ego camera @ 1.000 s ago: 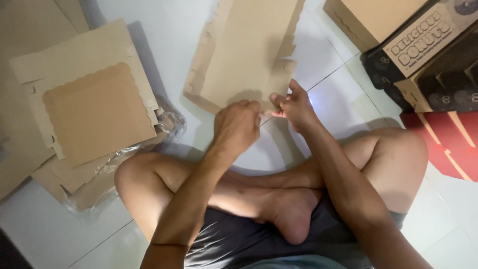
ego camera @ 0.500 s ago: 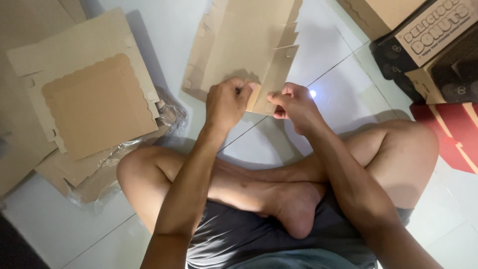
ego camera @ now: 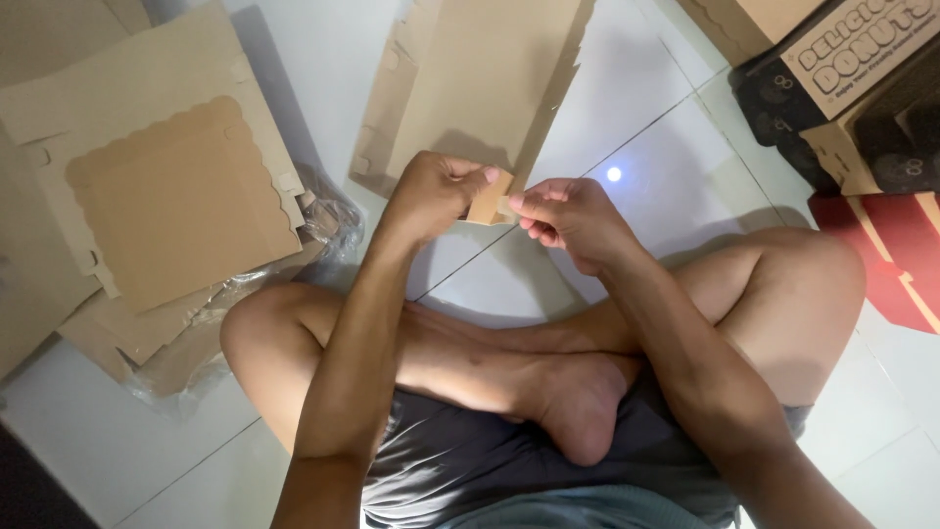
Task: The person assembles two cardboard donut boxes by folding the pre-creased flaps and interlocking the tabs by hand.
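Observation:
A flat, die-cut brown cardboard box blank (ego camera: 485, 83) lies on the white tiled floor in front of my crossed legs. Its near corner flap (ego camera: 489, 199) is bent up between my hands. My left hand (ego camera: 431, 196) is closed on the near edge of the blank beside that flap. My right hand (ego camera: 566, 216) pinches the flap's tip between thumb and fingers. Both forearms reach forward over my knees.
A stack of flat cardboard blanks (ego camera: 157, 186) with scalloped edges lies to the left on crumpled clear plastic wrap (ego camera: 328, 230). Printed brown and black boxes (ego camera: 842, 78) stand at the upper right, with a red box (ego camera: 901, 255) below them.
The near corner flap of the blank has been lifted and folded up between my hands. My hands came slightly nearer and closer together. The view shifted a little.

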